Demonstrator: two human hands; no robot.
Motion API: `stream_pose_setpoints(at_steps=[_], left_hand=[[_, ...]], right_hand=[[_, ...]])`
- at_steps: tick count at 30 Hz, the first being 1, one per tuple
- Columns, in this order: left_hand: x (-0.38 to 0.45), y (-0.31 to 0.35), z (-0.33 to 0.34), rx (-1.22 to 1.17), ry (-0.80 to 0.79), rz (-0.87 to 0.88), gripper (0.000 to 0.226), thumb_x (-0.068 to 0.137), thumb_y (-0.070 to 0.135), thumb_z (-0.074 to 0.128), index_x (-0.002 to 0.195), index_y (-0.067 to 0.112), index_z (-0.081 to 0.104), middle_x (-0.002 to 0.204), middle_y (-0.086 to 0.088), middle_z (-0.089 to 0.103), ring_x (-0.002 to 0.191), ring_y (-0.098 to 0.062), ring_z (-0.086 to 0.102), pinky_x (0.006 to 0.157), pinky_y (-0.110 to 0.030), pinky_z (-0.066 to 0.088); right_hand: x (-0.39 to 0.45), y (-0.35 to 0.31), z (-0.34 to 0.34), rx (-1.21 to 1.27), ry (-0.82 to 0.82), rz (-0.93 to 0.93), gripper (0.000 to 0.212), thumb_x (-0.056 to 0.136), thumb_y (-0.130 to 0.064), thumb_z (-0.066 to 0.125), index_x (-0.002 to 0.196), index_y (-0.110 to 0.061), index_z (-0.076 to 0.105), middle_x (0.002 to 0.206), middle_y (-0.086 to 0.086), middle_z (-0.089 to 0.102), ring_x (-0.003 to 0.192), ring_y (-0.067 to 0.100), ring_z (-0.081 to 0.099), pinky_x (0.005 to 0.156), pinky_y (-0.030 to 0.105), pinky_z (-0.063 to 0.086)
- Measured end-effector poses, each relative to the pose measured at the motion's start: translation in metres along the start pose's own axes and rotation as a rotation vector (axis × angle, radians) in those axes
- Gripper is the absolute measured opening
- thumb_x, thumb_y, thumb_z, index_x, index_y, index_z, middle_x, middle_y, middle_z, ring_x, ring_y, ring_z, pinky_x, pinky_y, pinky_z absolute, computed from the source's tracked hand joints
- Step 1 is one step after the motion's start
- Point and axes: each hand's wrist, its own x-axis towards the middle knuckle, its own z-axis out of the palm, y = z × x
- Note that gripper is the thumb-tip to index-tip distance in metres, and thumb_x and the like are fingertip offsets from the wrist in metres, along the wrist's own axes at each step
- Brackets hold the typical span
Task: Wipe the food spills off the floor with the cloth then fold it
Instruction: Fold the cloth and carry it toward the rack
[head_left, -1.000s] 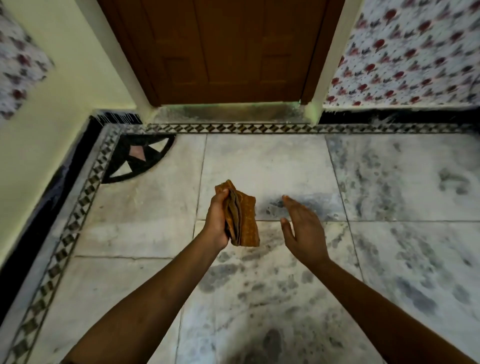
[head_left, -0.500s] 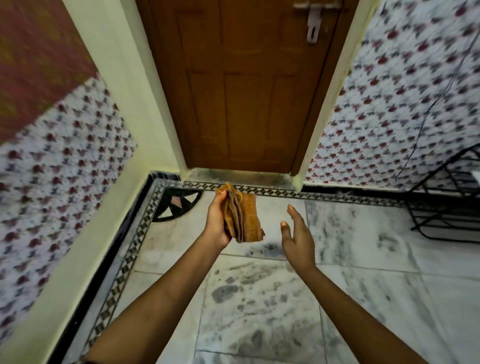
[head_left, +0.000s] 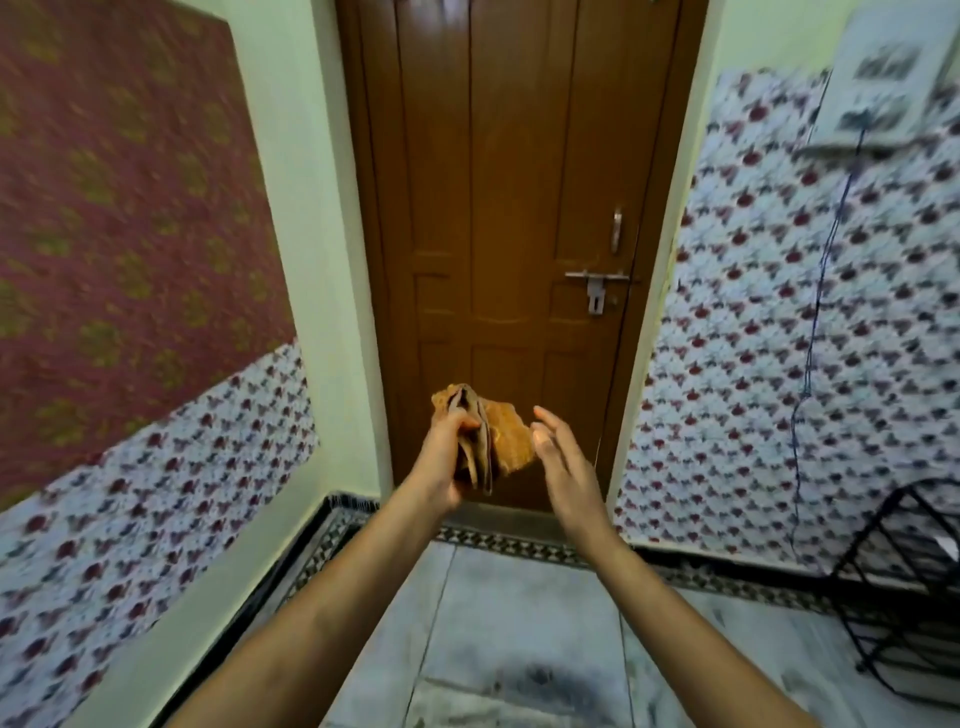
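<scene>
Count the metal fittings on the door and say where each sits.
2: a vertical handle near the door's right edge, and a sliding bolt latch just below it. Anything above the frame is hidden.

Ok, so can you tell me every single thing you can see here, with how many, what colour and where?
cloth: one, orange-brown, folded, held up in front of the door
door: one, brown wood, straight ahead, closed
door latch: one, silver, right side of the door
floor: one, grey-white marble with a patterned border, at the bottom
wire rack: one, black, lower right by the wall
cord: one, dark, hanging down the right wall
left hand: one, grips the cloth
right hand: one, open, just right of the cloth
</scene>
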Motion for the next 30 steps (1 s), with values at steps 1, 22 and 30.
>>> stream_pose_setpoints(at_steps=[1,22,30], left_hand=[[-0.004,-0.001,0.007,0.031,0.014,0.007,0.047,0.082,0.016,0.048,0.129,0.023,0.047,0.116,-0.015,0.062,0.105,-0.035,0.059,0.084,-0.052,0.051],[-0.057,0.014,0.027,0.585,0.141,0.179,0.02,0.082,0.036,0.066,0.086,0.016,0.068,0.096,-0.01,0.068,0.097,-0.027,0.062,0.088,-0.044,0.051],[-0.063,0.036,-0.017,1.272,0.211,0.468,0.018,0.09,0.022,0.057,0.104,0.023,0.068,0.103,0.003,0.065,0.098,-0.017,0.059,0.075,-0.025,0.047]], right_hand=[[-0.002,-0.005,-0.008,-0.033,-0.034,-0.026,0.039,0.098,-0.034,0.041,0.135,-0.024,0.044,0.125,-0.012,0.043,0.119,0.005,0.043,0.083,0.005,0.035],[-0.035,-0.046,0.002,0.185,-0.113,0.19,0.008,0.09,-0.02,0.059,0.096,-0.026,0.061,0.097,-0.005,0.066,0.09,0.002,0.059,0.068,0.013,0.046],[-0.039,-0.023,0.031,-0.006,0.065,0.375,0.014,0.092,-0.02,0.054,0.08,-0.016,0.06,0.083,0.005,0.063,0.082,0.023,0.059,0.067,0.032,0.043]])
